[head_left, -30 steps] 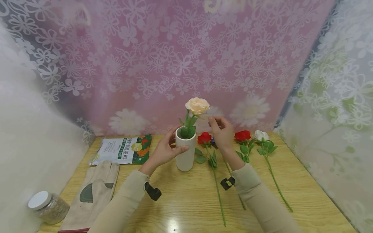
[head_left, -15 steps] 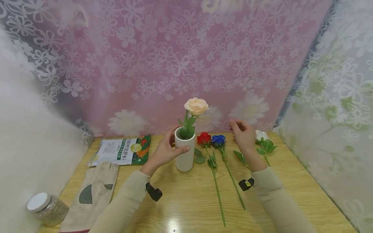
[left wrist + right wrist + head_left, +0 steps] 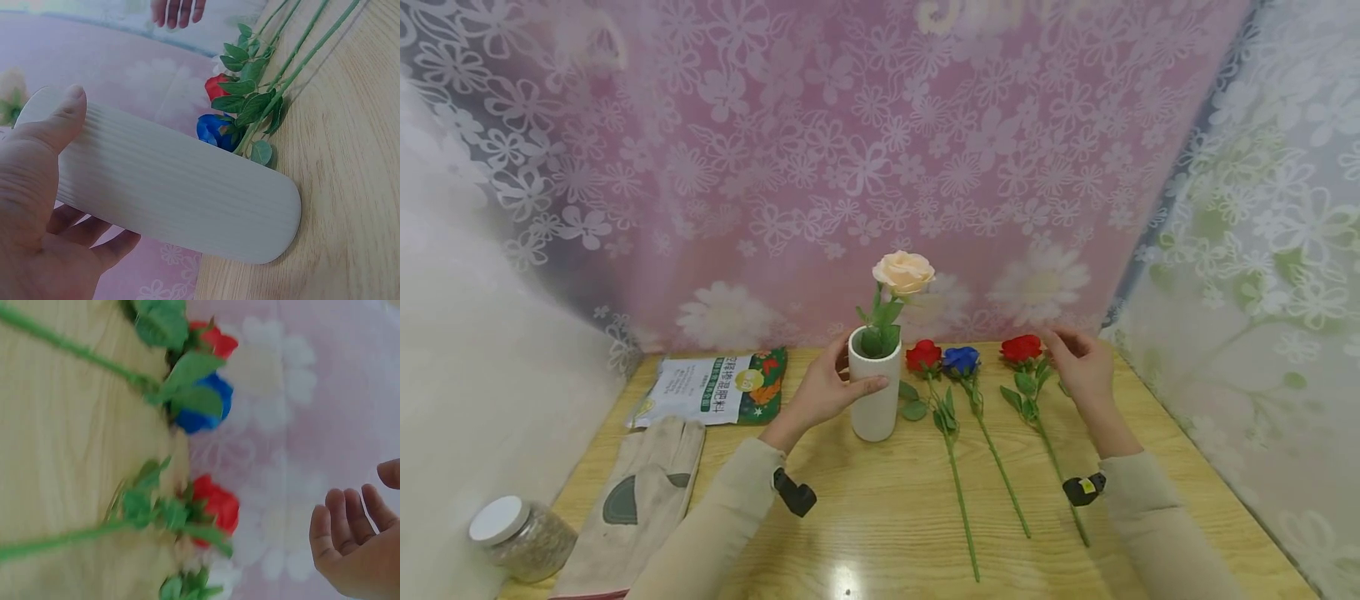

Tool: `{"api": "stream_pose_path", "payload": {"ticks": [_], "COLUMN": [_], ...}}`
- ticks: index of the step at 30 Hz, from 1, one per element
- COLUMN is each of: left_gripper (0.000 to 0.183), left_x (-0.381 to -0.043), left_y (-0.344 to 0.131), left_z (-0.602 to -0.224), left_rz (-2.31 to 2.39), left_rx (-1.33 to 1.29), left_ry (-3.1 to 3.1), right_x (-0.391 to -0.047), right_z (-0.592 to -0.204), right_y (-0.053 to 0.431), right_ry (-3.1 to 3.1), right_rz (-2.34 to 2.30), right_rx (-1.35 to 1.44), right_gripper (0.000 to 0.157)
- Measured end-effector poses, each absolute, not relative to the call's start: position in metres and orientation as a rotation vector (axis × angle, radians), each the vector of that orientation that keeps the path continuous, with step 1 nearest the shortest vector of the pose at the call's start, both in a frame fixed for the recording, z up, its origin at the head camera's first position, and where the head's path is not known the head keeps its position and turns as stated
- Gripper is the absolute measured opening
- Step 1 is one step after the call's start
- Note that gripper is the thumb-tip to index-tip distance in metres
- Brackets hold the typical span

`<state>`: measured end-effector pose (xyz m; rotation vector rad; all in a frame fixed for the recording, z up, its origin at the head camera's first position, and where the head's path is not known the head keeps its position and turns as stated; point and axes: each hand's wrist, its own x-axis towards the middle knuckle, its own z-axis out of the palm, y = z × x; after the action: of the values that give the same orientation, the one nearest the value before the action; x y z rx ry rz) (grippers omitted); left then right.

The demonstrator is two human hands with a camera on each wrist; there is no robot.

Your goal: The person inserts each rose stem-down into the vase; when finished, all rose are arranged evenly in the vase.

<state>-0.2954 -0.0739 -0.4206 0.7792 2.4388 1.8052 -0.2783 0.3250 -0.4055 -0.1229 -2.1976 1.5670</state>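
Observation:
My left hand (image 3: 823, 383) grips a white ribbed vase (image 3: 875, 400) round its upper part, thumb across the front, as the left wrist view also shows. Out of the vase rises a peach rose (image 3: 904, 273) with green leaves. Over the right side of the table, my right hand (image 3: 1084, 367) is raised with loosely bent fingers and nothing in them. It hides most of a white rose (image 3: 226, 578), whose edge appears in the right wrist view. Just left of this hand lies a red rose (image 3: 1021, 348).
Between vase and right hand lie another red rose (image 3: 923, 356) and a blue rose (image 3: 961, 361), stems toward the front. At the left are a printed bag (image 3: 707, 389), pale work gloves (image 3: 647, 492) and a white-lidded jar (image 3: 523, 537). A flowered curtain (image 3: 820, 167) stands behind.
My right hand has moved right, away from the peach rose, past the blue and red roses to above the white one. The left hand keeps its grip on the vase.

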Motion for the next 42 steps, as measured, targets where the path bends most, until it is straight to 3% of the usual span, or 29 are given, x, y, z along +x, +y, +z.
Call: {"api": "stream_pose_path", "payload": {"ticks": [5,12,21,29,42], "left_gripper": [0.088,0.087,0.086,0.085,0.084], "left_x": [-0.296,-0.297,-0.297,-0.297,-0.296], "left_y": [-0.075,-0.076,-0.075,-0.074,-0.074], "left_z": [-0.422,-0.423,-0.421,-0.422,-0.422], "left_rz": [1.802,1.795,1.815,1.818,1.812], "left_rx": [0.780,0.768,0.784,0.801,0.781], "left_ry": [2.436,2.440,2.420,2.416,2.425], "right_x": [-0.270,-0.268,-0.259,-0.252,-0.251], "right_z": [-0.414,-0.439,-0.461,-0.477,-0.488], "right_y": [0.350,0.385,0.409,0.420,0.424], "right_ry": [-2.164,-2.184,-2.293,-2.408,-2.507], "right_rz": [1.647,1.601,1.546,1.474,1.449], "right_rx": [-0.149,-0.219,-0.346,-0.396,-0.537], "right_gripper": [0.012,0.013,0.024,0.057,0.058]}}
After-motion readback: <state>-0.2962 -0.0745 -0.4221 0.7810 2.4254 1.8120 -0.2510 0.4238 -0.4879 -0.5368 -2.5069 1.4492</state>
